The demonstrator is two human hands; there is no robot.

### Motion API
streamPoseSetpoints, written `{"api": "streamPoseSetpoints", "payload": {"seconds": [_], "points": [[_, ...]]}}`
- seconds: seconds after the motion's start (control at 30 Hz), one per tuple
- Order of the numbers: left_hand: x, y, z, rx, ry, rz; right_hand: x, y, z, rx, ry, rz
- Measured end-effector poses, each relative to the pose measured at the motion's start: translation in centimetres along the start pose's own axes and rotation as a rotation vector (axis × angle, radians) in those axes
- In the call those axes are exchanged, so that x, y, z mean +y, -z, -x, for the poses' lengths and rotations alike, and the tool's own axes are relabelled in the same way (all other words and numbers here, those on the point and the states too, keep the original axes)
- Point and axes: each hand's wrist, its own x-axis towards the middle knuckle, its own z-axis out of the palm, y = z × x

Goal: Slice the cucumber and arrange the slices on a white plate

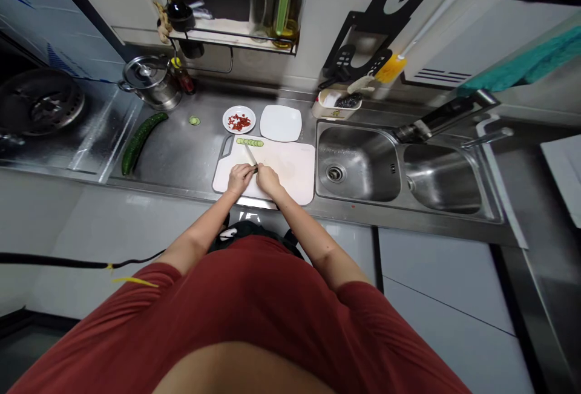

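A white cutting board (290, 170) lies on the steel counter, with a row of thin cucumber slices (249, 142) along its far left edge. My right hand (267, 179) is closed around the handle of a knife (250, 155), whose blade points away toward the slices. Just left of it, my left hand (240, 178) is low over the board with its fingers curled together. A small dark bit shows between the two hands; what the left fingers hold is hidden. Beyond the board stand a plate of chopped red pieces (239, 120) and a white square plate (281, 123).
A whole cucumber (138, 143) and a small cut cucumber piece (195, 120) lie to the left. Behind are a lidded steel pot (152, 82) and a small sauce bottle (183, 76). The double sink (358, 191) adjoins the board's right side. A bottle rack (236, 36) overhangs the counter.
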Motion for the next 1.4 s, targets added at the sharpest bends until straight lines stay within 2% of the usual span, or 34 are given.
{"api": "streamPoseSetpoints", "payload": {"seconds": [0.1, 0.33, 0.57, 0.97, 1.1, 1.27, 1.4], "points": [[0.0, 0.0, 0.0, 0.003, -0.012, -0.007, 0.5, -0.5, 1.0, 0.008, -0.013, 0.027], [-0.1, -0.3, 0.0, 0.014, -0.008, 0.009, 1.9, -1.6, 3.7, -0.069, -0.062, 0.064], [-0.2, -0.4, 0.0, 0.014, -0.017, 0.011, 1.4, -1.1, 2.8, -0.078, -0.048, 0.059], [-0.1, -0.2, 0.0, 0.009, -0.013, 0.019, 0.2, -0.9, 0.4, -0.019, -0.030, 0.016], [-0.1, -0.2, -0.1, 0.005, -0.009, 0.019, 0.6, -1.5, 1.0, -0.018, -0.040, 0.043], [-0.1, -0.2, 0.0, 0.006, 0.009, 0.016, 1.4, -2.1, 2.9, -0.077, -0.073, 0.073], [-0.1, -0.2, 0.0, 0.004, 0.011, 0.015, 1.4, -2.1, 2.9, -0.089, -0.081, 0.072]]}}
